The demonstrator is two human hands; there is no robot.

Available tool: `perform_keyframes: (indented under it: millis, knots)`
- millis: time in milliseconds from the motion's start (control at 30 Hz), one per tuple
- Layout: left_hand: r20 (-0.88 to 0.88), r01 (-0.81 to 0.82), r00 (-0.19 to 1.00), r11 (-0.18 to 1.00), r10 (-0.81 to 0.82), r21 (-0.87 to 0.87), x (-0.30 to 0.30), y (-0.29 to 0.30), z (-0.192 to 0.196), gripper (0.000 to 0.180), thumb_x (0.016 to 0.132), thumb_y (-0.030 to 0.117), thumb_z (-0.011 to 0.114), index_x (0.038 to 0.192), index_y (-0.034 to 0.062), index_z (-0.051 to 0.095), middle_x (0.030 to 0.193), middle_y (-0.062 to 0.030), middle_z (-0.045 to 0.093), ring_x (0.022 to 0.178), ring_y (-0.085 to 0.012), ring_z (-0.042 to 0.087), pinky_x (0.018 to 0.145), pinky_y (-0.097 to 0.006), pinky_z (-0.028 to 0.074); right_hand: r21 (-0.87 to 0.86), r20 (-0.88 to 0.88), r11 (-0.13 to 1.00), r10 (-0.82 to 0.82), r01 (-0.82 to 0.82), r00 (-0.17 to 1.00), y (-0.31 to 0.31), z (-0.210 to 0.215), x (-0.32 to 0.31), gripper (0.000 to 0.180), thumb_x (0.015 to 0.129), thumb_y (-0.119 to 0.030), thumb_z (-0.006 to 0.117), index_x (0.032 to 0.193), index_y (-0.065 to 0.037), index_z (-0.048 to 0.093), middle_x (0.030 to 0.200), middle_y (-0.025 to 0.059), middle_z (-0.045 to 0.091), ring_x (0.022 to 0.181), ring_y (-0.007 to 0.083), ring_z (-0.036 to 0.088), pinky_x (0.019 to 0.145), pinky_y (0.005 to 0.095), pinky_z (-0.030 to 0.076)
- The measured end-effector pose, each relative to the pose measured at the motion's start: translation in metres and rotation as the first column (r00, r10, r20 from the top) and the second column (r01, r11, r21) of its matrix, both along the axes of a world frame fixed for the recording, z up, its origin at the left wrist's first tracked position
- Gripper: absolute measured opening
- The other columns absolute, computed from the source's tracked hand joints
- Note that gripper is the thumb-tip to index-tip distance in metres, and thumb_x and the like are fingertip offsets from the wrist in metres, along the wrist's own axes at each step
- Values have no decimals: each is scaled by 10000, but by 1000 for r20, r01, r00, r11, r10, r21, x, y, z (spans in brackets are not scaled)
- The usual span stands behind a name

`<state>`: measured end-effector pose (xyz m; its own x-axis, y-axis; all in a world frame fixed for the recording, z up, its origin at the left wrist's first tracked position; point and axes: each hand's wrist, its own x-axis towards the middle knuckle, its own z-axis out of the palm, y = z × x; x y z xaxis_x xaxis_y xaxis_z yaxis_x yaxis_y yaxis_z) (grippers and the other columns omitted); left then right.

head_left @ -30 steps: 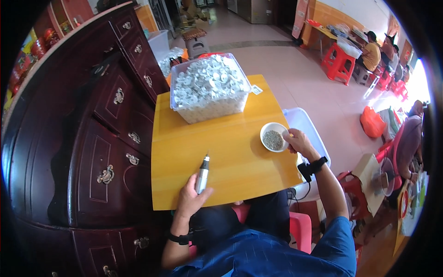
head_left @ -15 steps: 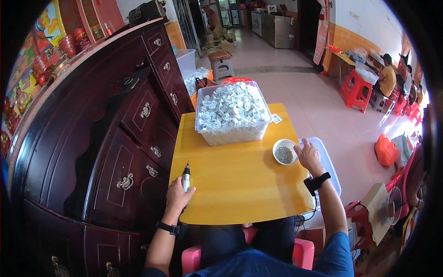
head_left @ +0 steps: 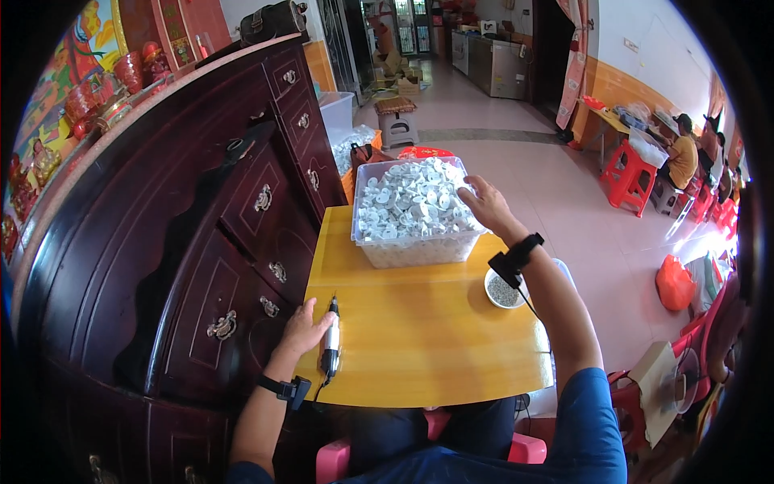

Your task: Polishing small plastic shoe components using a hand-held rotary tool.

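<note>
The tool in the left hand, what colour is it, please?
The tool is white and silver with a black tip, seen in the head view.

I see my left hand (head_left: 305, 329) gripping a pen-shaped tool (head_left: 330, 347) at lower centre, while my right hand (head_left: 484, 203) reaches into the clear bin (head_left: 411, 250) of white parts (head_left: 407, 202).

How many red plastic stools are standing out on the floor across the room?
2 clearly: one red stool beside the far table on the right, and a second red stool just behind it, where a seated person works. More red seats at the far right edge are too blurred to count.
</note>
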<state>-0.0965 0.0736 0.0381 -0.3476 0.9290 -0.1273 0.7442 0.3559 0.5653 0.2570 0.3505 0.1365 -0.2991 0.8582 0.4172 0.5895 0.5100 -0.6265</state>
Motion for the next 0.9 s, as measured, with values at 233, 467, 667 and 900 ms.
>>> perform_keyframes:
  millis: [233, 467, 667, 900]
  knots:
    - [247, 57, 948, 871, -200, 488, 23, 55, 99, 736, 944, 454, 581, 1439, -42, 356, 1390, -231, 500, 1237, -298, 543, 1028, -374, 424, 5, -46, 992, -126, 127, 991, 50, 1, -30, 593, 930, -483, 525, 1267, 4, 560, 1221, 312, 593, 1177, 449, 552, 1005, 479, 438]
    - [655, -13, 681, 889, -327, 458, 63, 172, 153, 764, 947, 576, 502, 1503, 84, 318, 1529, -192, 316, 1361, -344, 365, 1087, -530, 291, -132, -64, 990, -66, 57, 996, 86, 6, -63, 681, 932, -557, 450, 1326, -7, 527, 1276, 335, 545, 1220, 462, 517, 1046, 484, 405]
    - [480, -37, 843, 862, -245, 506, 66, 293, 114, 872, 905, 621, 503, 1444, -52, 369, 1456, -252, 436, 1375, -329, 403, 1115, -418, 317, -34, 6, 999, -6, 6, 1000, 122, -16, -75, 734, 946, -607, 396, 1382, -23, 482, 1348, 317, 501, 1313, 453, 426, 1102, 463, 350]
    - [143, -16, 989, 933, -38, 358, 83, 356, 78, 882, 896, 673, 445, 1462, 0, 373, 1417, -301, 453, 1351, -407, 418, 1114, -471, 324, -63, 139, 997, -34, 43, 990, 150, -37, -87, 798, 936, -666, 364, 1466, -70, 394, 1468, 268, 406, 1386, 442, 336, 1148, 481, 272]
